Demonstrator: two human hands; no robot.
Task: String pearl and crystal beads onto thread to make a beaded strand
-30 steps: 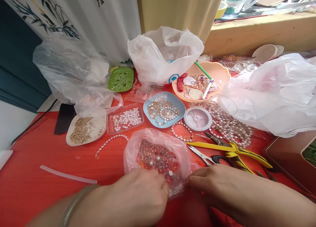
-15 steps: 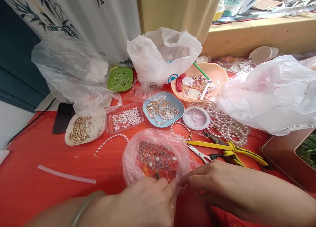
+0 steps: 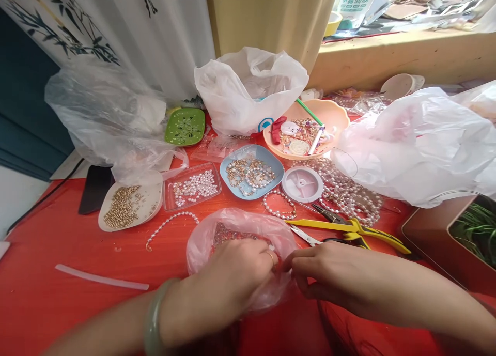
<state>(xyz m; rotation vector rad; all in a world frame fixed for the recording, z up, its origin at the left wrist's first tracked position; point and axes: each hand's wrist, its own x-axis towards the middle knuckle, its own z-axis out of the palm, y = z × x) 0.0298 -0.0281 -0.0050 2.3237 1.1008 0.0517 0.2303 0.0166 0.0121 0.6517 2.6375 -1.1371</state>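
A pinkish clear plastic bag [image 3: 201,242] of mixed small beads [image 3: 232,233] stands open on the red table before me. My left hand [image 3: 244,268], with a ring and a pale green bangle [image 3: 153,317], reaches over the bag's mouth. Its fingers are curled down among the beads, and the tips are hidden. At the bag's right rim, my right hand [image 3: 320,268] has its bent fingers pinched on the plastic. Just beyond that hand lie scissors [image 3: 306,235] and yellow-handled pliers [image 3: 372,234].
Behind the bag are a blue dish [image 3: 225,172] of chains and pearls, a clear tray [image 3: 166,198] of white beads and a dish [image 3: 155,190] of gold beads. A spool [image 3: 304,184] lies near pearl strands [image 3: 352,198]. A planter [image 3: 430,227] stands right.
My left hand has moved up and forward from the bag's near rim, over its opening, covering many of the beads. My right hand stays by the right rim. The view has shifted slightly.
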